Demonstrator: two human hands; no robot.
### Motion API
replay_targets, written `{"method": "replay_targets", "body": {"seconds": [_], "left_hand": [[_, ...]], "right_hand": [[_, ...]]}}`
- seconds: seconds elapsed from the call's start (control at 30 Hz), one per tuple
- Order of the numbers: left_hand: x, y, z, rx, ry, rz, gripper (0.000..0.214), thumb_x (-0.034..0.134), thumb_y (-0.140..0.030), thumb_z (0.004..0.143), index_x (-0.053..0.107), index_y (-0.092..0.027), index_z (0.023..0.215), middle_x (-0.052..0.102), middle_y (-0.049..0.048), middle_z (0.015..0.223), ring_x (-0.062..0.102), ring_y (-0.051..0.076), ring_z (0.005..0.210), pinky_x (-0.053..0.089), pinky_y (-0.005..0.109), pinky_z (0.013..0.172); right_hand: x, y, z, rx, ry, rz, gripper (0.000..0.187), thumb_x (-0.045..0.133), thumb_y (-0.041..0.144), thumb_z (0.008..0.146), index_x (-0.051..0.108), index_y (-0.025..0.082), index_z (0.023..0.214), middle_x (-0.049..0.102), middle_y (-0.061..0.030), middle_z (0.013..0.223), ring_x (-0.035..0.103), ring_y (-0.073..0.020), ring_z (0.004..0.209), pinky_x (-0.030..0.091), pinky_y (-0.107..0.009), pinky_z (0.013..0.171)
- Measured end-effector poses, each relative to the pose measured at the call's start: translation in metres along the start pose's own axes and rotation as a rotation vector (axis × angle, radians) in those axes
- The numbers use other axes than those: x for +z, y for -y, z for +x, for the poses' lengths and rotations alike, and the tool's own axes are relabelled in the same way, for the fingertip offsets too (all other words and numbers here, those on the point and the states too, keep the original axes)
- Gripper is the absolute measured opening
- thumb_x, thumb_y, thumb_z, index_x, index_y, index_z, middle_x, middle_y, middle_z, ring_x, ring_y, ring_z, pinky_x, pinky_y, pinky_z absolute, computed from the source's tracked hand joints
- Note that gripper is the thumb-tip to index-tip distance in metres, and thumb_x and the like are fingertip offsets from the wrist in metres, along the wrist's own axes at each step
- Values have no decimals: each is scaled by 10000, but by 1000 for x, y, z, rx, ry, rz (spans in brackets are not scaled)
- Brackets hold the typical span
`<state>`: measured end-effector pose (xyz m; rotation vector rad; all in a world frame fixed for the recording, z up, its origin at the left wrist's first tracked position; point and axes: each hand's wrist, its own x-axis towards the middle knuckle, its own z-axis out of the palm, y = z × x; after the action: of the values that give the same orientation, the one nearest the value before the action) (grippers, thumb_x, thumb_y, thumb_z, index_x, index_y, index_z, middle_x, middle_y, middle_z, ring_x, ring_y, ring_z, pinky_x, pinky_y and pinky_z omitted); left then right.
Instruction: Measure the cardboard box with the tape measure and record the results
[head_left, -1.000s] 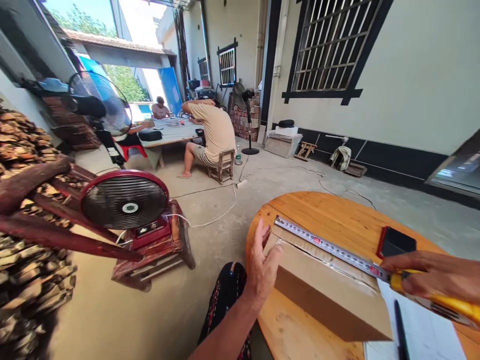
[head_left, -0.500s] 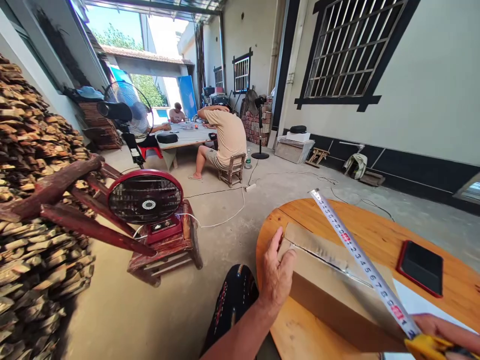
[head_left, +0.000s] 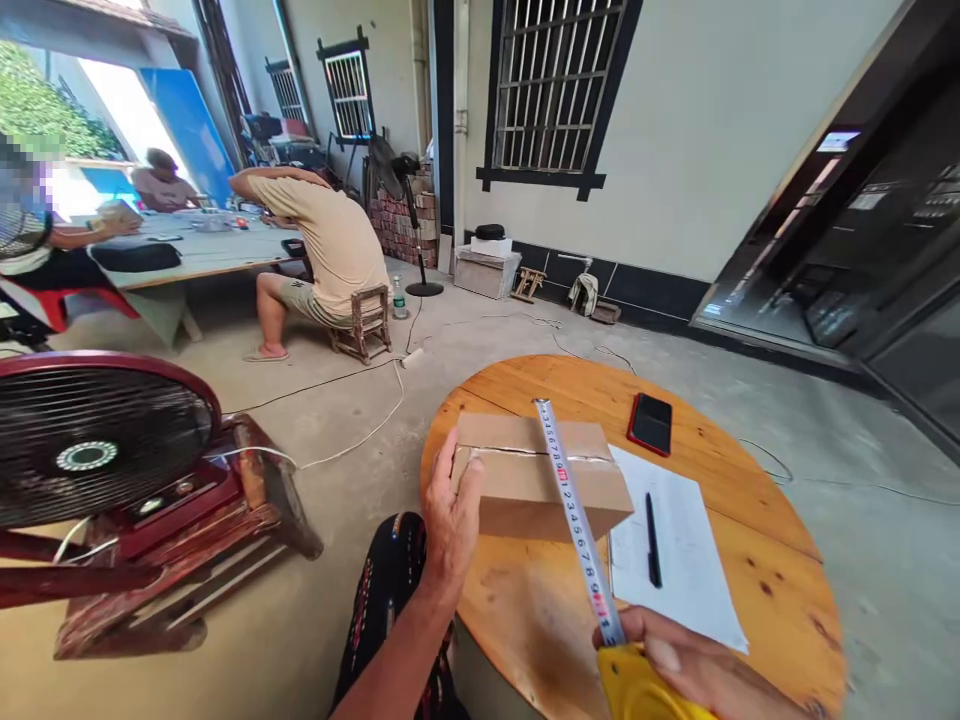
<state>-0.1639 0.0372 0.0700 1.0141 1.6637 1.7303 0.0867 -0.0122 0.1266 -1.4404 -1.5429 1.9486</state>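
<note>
A cardboard box (head_left: 544, 480) with a taped seam lies on the round wooden table (head_left: 772, 560). My left hand (head_left: 452, 500) grips its left end, thumb on the top and fingers along the far side. In my right hand (head_left: 675, 650) is a yellow tape measure (head_left: 645, 685), held low at the front of the table. Its extended blade (head_left: 574, 510) slants up and away, passing in front of and over the box, its metal tip near the box's far edge. Whether the blade touches the cardboard I cannot tell.
Right of the box lie white paper (head_left: 690, 540) with a black pen (head_left: 652, 540) and a red-cased phone (head_left: 651, 422). A red fan (head_left: 86, 455) rests on a wooden chair (head_left: 247, 500) at left. Beyond, several people sit around a long table (head_left: 217, 245). Cables (head_left: 360, 435) cross the floor.
My view has swung right and down, bringing the paper and pen into sight. My left hand stays on the box. The tape blade now stands steeper across it.
</note>
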Motion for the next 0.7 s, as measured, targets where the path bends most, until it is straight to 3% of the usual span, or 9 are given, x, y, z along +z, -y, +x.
{"method": "replay_targets", "body": {"seconds": [0.2, 0.33, 0.47, 0.57, 0.7], "left_hand": [[-10, 1, -2, 29, 102, 23, 559, 510, -377, 906, 425, -210, 1432, 475, 73, 1467, 414, 247, 1369, 292, 379, 1157], [-19, 7, -4, 211, 140, 54, 623, 527, -349, 885, 352, -210, 1467, 367, 89, 1533, 344, 257, 1412, 273, 410, 1172], [-25, 10, -6, 386, 152, 201, 561, 558, -354, 871, 440, -223, 1404, 300, 91, 1559, 302, 278, 1430, 268, 449, 1173], [-26, 11, -7, 380, 172, 242, 500, 551, -358, 882, 482, -233, 1361, 326, 91, 1546, 338, 277, 1413, 303, 452, 1156], [-24, 11, -6, 365, 170, 247, 491, 546, -356, 886, 483, -220, 1354, 371, 107, 1521, 374, 274, 1394, 331, 450, 1141]], "right_hand": [[20, -8, 15, -26, 62, 30, 640, 596, 801, 676, 664, 191, 858, 560, -8, 757, 531, -155, 686, 468, -244, 664], [29, -3, 8, -11, 25, 137, 558, 584, 748, 740, 645, 205, 848, 542, 5, 741, 513, -144, 676, 447, -245, 657], [28, -11, 15, 16, -28, 63, 578, 622, 777, 674, 657, 207, 768, 569, -12, 724, 539, -179, 691, 465, -282, 669], [28, -20, 22, -11, -37, 11, 583, 629, 795, 644, 639, 216, 710, 568, -13, 715, 545, -194, 703, 472, -296, 674], [36, -21, 21, -23, -38, -37, 601, 554, 808, 712, 625, 212, 749, 543, 7, 692, 508, -160, 672, 450, -280, 674]]}}
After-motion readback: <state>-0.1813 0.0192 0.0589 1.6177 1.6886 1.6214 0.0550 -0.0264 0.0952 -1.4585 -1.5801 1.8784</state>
